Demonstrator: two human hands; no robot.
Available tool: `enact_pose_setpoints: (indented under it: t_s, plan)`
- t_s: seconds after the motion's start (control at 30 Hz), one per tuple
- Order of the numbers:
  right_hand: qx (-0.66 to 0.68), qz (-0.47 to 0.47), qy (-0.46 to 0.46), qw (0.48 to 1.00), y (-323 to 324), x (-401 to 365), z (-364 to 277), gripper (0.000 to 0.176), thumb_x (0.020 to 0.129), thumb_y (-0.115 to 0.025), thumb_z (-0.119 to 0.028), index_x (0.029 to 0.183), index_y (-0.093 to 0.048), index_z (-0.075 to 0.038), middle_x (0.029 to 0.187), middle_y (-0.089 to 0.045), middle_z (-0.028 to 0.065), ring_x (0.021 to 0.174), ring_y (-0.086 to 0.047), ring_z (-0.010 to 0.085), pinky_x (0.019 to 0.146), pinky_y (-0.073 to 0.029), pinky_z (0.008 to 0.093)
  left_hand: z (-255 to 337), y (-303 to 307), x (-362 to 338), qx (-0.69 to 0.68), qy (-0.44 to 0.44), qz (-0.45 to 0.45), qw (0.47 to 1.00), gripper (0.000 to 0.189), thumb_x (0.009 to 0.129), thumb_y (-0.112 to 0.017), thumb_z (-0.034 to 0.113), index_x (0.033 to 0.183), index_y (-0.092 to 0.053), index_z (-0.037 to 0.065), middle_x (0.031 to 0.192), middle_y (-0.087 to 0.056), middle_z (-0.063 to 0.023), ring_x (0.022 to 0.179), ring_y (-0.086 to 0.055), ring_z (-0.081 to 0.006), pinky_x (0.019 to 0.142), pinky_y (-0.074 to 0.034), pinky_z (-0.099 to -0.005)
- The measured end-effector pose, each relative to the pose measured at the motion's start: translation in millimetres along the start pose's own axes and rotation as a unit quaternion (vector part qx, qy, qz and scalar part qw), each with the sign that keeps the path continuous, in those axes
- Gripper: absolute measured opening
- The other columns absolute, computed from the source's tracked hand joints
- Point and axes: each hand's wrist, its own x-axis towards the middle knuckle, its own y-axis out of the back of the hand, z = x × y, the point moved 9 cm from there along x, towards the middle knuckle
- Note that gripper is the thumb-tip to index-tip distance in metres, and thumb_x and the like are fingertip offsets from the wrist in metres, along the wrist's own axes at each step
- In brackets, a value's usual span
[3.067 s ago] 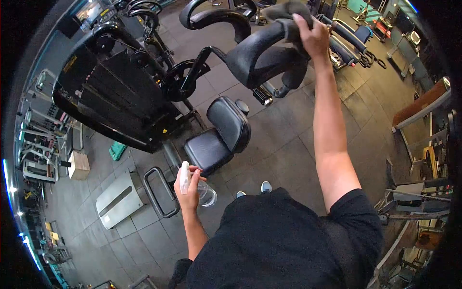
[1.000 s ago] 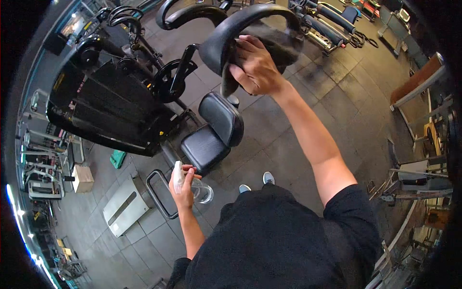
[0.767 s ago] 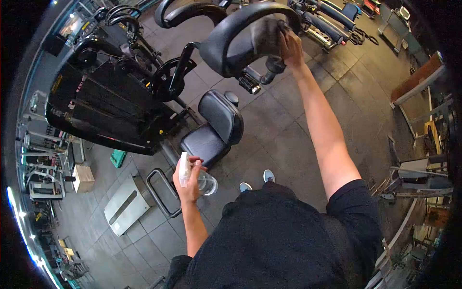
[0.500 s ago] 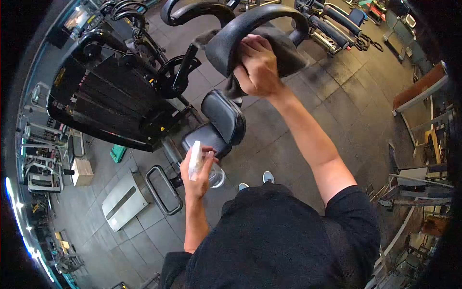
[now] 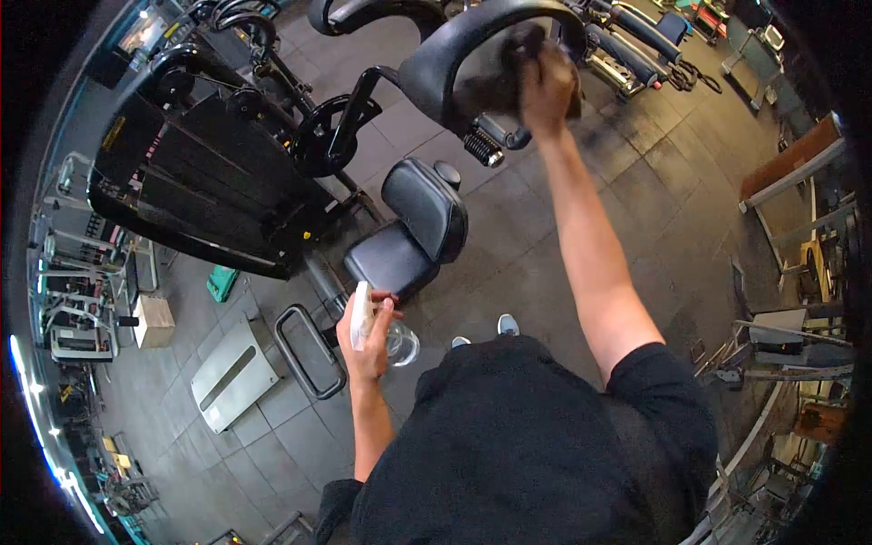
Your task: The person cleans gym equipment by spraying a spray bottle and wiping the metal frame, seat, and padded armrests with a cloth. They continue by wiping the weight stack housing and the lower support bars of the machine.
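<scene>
My left hand (image 5: 368,341) is wrapped round a clear spray bottle (image 5: 402,346) with a white nozzle, beside the black seat (image 5: 392,260) of a gym machine. At the top, my right hand (image 5: 549,91) presses a dark cloth (image 5: 489,80) within the curved black padded arm (image 5: 434,68) of the machine. The fingers there are blurred and partly hidden by the cloth. Below that arm hangs a spring-like metal part (image 5: 483,145).
The machine's black weight housing (image 5: 195,173) stands at the left. A looped footrest (image 5: 310,352), a grey metal plate (image 5: 236,374), a green cloth (image 5: 221,283) and a wooden box (image 5: 154,322) are lower left. Racks (image 5: 799,331) line the right.
My right hand has moved right and slightly up with the cloth, uncovering the spring-like part below the padded arm. My left hand and the bottle have shifted slightly down.
</scene>
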Motion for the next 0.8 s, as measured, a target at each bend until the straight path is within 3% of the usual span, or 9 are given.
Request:
enact_pose_setpoints:
  t_s: [0.03, 0.13, 0.27, 0.33, 0.47, 0.57, 0.67, 0.73, 0.8]
  plan:
    - [0.013, 0.063, 0.06, 0.996, 10.1, -3.0, -41.8, 0.035, 0.091, -0.066, -0.015, 0.122, -0.069, 0.001, 0.122, -0.07, 0.0218, 0.114, -0.066, 0.042, 0.103, -0.048, 0.05, -1.8, 3.7, -1.6, 0.011, 0.0, 0.009, 1.0, 0.025, 0.094, -0.073, 0.015, 0.108, -0.068, -0.005, 0.097, -0.071, -0.0138, 0.08, -0.071, -0.0218, 0.074, -0.055, -0.034]
    - [0.085, -0.069, 0.165, 0.98, 14.3, -1.2, -115.5, 0.036, 0.089, -0.068, -0.016, 0.118, -0.068, 0.006, 0.123, -0.069, 0.026, 0.123, -0.06, 0.0447, 0.111, -0.041, 0.0546, -22.8, 8.4, -1.0, -0.032, 0.027, 0.003, 0.999, 0.026, 0.094, -0.073, 0.016, 0.107, -0.069, -0.005, 0.096, -0.071, -0.0137, 0.08, -0.071, -0.0216, 0.074, -0.056, -0.0343]
    - [0.067, -0.039, 0.167, 0.983, 6.3, -8.0, -37.6, 0.034, 0.095, -0.064, -0.019, 0.118, -0.068, 0.005, 0.123, -0.068, 0.0265, 0.123, -0.059, 0.0457, 0.112, -0.039, 0.0548, -19.0, 12.5, -6.8, 0.006, 0.017, 0.001, 1.0, 0.025, 0.095, -0.072, 0.015, 0.108, -0.068, -0.006, 0.097, -0.071, -0.0148, 0.079, -0.071, -0.022, 0.074, -0.056, -0.0354]
    - [0.02, 0.028, -0.024, 0.999, -5.3, -16.7, 49.4, 0.03, 0.099, -0.06, -0.019, 0.117, -0.068, 0.004, 0.122, -0.068, 0.0263, 0.121, -0.059, 0.0485, 0.108, -0.042, 0.0584, -16.4, 16.8, -10.2, -0.005, 0.019, -0.007, 1.0, 0.022, 0.097, -0.07, 0.013, 0.109, -0.068, -0.005, 0.098, -0.071, -0.0136, 0.082, -0.07, -0.0203, 0.076, -0.056, -0.0342]
    - [-0.053, 0.076, -0.036, 0.995, -9.3, -56.4, 65.8, 0.033, 0.105, -0.051, -0.016, 0.127, -0.062, 0.006, 0.13, -0.063, 0.0296, 0.127, -0.053, 0.0521, 0.113, -0.038, 0.0579, -19.5, 28.0, -22.6, 0.001, 0.014, 0.009, 1.0, 0.02, 0.098, -0.069, 0.012, 0.109, -0.067, -0.005, 0.098, -0.071, -0.0128, 0.081, -0.07, -0.0191, 0.077, -0.054, -0.0321]
    - [-0.006, 0.148, -0.211, 0.966, -11.4, -106.5, 78.8, 0.04, 0.108, -0.047, -0.02, 0.141, -0.053, 0.003, 0.152, -0.047, 0.0281, 0.14, -0.04, 0.0518, 0.119, -0.032, 0.0556, -23.6, 29.7, -31.2, 0.023, 0.021, 0.006, 0.999, 0.022, 0.097, -0.069, 0.013, 0.109, -0.068, -0.006, 0.098, -0.071, -0.0143, 0.08, -0.071, -0.0216, 0.078, -0.054, -0.0339]
    - [-0.052, 0.022, -0.145, 0.988, -31.1, -162.0, 82.3, 0.065, 0.097, -0.068, -0.025, 0.15, -0.043, 0.004, 0.155, -0.043, 0.0296, 0.146, -0.035, 0.0489, 0.121, -0.027, 0.0553, -22.7, 32.1, -40.2, 0.027, 0.025, 0.014, 0.999, 0.019, 0.098, -0.068, 0.011, 0.109, -0.067, -0.005, 0.099, -0.072, -0.0137, 0.081, -0.071, -0.0198, 0.075, -0.054, -0.0326]
    - [0.292, 0.091, -0.37, 0.877, -32.9, -172.6, 106.3, 0.076, 0.09, -0.076, -0.02, 0.152, -0.039, 0.004, 0.157, -0.041, 0.028, 0.147, -0.035, 0.0481, 0.122, -0.027, 0.0551, -31.1, 35.3, -45.1, 0.017, 0.053, 0.024, 0.998, 0.018, 0.099, -0.068, 0.01, 0.109, -0.067, -0.005, 0.099, -0.071, -0.0137, 0.08, -0.071, -0.0202, 0.075, -0.054, -0.0326]
    - [-0.007, -0.013, -0.208, 0.978, -19.6, -151.2, 91.6, 0.074, 0.09, -0.074, -0.015, 0.153, -0.04, 0.0, 0.156, -0.042, 0.0281, 0.145, -0.036, 0.049, 0.121, -0.028, 0.0548, -41.0, 34.4, -44.8, 0.0, 0.058, 0.034, 0.998, 0.018, 0.099, -0.068, 0.01, 0.109, -0.067, -0.005, 0.099, -0.071, -0.0138, 0.079, -0.071, -0.0206, 0.075, -0.055, -0.0329]
